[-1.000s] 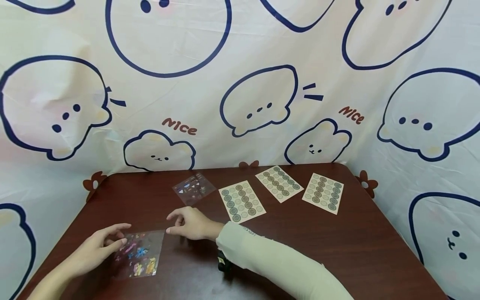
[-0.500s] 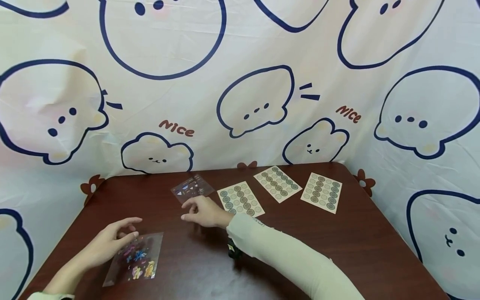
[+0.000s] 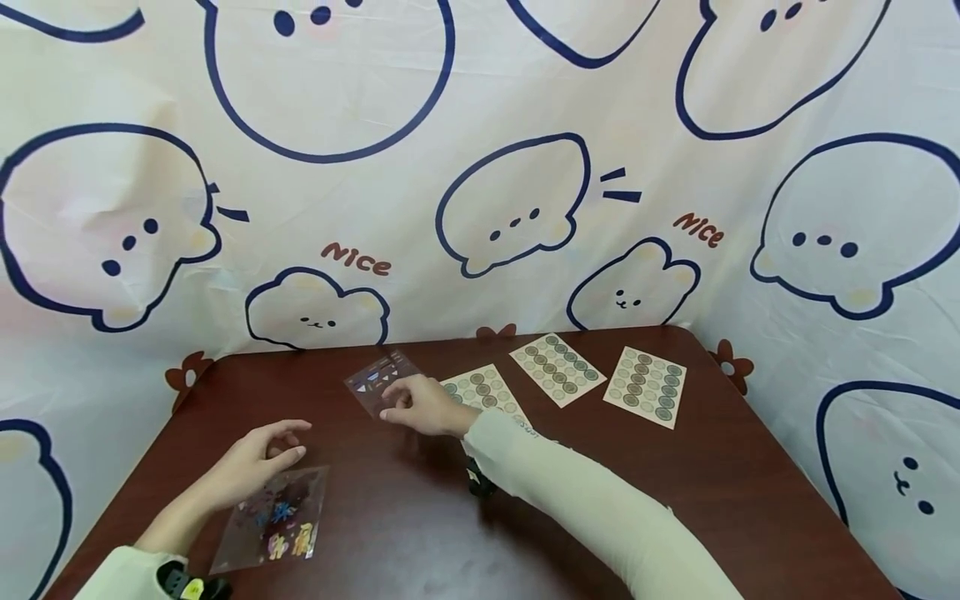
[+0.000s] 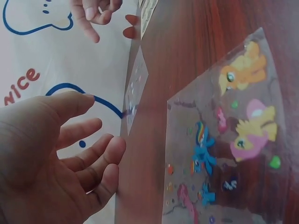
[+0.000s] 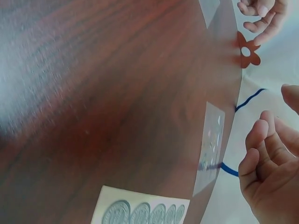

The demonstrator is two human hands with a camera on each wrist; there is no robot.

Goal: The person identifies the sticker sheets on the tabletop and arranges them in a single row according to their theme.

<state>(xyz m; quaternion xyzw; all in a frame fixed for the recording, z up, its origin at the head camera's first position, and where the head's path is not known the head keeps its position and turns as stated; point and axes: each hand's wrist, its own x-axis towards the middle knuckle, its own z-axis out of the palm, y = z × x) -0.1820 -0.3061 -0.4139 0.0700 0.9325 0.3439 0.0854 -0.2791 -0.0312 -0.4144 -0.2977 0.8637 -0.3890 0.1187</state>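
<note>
L hand: fingers relaxed, loosely bent, w/ nothing held, near far edge of clear pony sticker sht but apart from it; sht's on surface below them. R hand: fingers loosely curled, also w/o a grip; 2nd clear sht just behind & L of them, coin shts to their R.

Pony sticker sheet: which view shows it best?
Left wrist: the pony sticker sheet lies close and its ponies are distinct, though the frame crops it. The head view shows it smaller, partly behind the left hand. The right wrist view catches only a clear corner, probably its.
</note>
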